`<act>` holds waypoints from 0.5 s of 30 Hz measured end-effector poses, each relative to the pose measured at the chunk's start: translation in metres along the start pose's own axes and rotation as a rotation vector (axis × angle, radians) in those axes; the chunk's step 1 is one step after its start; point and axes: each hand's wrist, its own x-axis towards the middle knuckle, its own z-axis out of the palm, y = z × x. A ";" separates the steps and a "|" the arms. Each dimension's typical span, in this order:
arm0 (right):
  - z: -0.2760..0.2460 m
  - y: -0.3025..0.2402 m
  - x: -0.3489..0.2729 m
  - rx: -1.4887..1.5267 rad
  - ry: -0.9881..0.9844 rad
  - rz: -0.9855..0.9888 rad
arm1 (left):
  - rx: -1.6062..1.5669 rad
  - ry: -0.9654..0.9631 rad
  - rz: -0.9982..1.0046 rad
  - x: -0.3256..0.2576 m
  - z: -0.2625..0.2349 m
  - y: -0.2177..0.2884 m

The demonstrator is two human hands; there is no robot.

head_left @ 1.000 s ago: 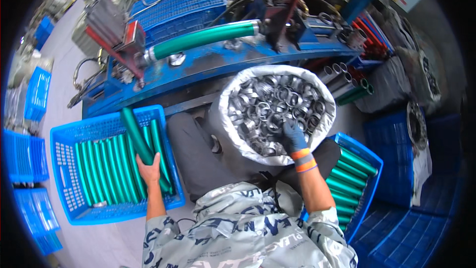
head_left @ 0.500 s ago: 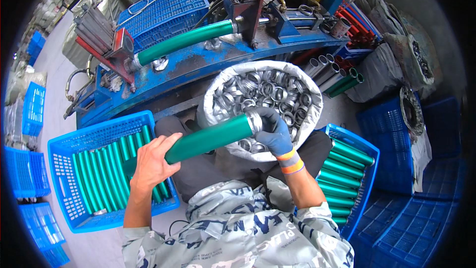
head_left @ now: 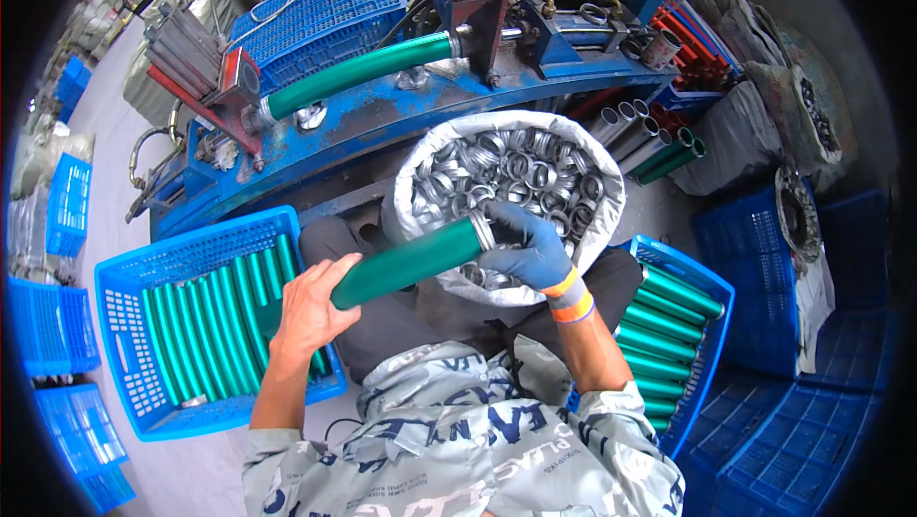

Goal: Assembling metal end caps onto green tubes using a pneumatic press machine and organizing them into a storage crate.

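A stiff, smooth green tube (head_left: 409,264) is clasped at its lower end by the left hand (head_left: 310,312), while a metal ring (head_left: 483,230) is pinched onto its other end by the gloved right hand (head_left: 527,249).

Blue crate of green tubes (head_left: 205,326) at left, matching crate (head_left: 683,326) at right; behind, blue machine bench (head_left: 382,125) with clamped green tube (head_left: 358,73); bare metal pipes (head_left: 626,130) alongside.

Little free room around the hands: green tube (head_left: 409,263) stretched across the lap, bag of metal rings (head_left: 516,173) close in front, left blue crate (head_left: 181,326) of tubes tight on one side, right blue crate (head_left: 678,326) on the other, blue machine (head_left: 382,125) blocking beyond; bare floor (head_left: 191,469) only behind the left crate
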 end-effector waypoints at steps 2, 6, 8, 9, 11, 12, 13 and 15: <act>-0.006 -0.006 0.010 0.455 -0.163 -0.173 | -0.106 0.012 -0.074 -0.011 0.009 -0.007; -0.045 0.128 0.033 -0.474 -0.049 -0.084 | -0.357 -0.017 -0.060 -0.006 0.021 -0.006; -0.010 0.142 0.033 -1.128 -0.193 -0.169 | -0.390 -0.032 -0.075 -0.016 0.018 -0.008; -0.004 0.151 0.034 -1.124 -0.185 -0.170 | -0.384 -0.036 -0.069 -0.014 0.016 -0.005; 0.007 0.163 0.038 -1.491 -0.284 -0.109 | -0.516 -0.032 -0.091 -0.012 0.014 -0.003; 0.009 0.168 0.038 -1.485 -0.284 -0.109 | -0.512 -0.035 -0.093 -0.017 0.015 -0.007; 0.008 0.172 0.037 -1.518 -0.267 -0.151 | -0.608 0.027 -0.146 -0.026 0.020 -0.016; -0.006 0.189 0.044 -1.535 -0.197 -0.294 | -0.894 0.144 -0.188 -0.023 0.028 -0.025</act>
